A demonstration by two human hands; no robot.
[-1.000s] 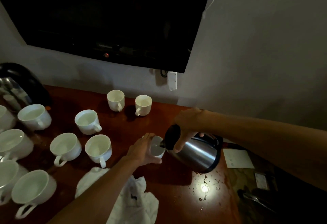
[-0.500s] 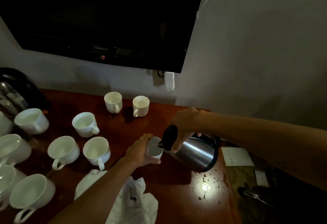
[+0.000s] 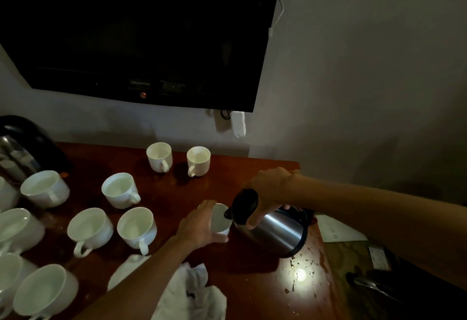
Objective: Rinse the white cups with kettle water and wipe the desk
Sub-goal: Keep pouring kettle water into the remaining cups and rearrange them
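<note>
1. Our landmark is the steel kettle (image 3: 275, 228), tilted above the red-brown wooden table (image 3: 252, 276) with its spout toward the left.
2. Far left of the kettle, at the table's left edge, we see a cluster of white cups (image 3: 45, 190), all upright.
3. Closer, still left of the kettle, three more cups stand: one (image 3: 120, 190) farther back, two nearer us (image 3: 89, 228) (image 3: 136, 228).
4. Behind and to the left of the kettle, near the wall, two smaller cups (image 3: 159, 156) (image 3: 198, 160) stand side by side.
5. In front and to the left of the kettle, a crumpled white cloth (image 3: 187, 294) lies on the table, partly under our left forearm.
6. Just left of the spout, our left hand (image 3: 199, 226) wraps its fingers and thumb around a small white cup (image 3: 220, 219); the spout sits at the cup's rim.
7. Our right hand (image 3: 267, 190) grips the kettle's black handle from above, fingers curled round it.
8. Right of the kettle, a white card (image 3: 341, 231) lies flat.
</note>
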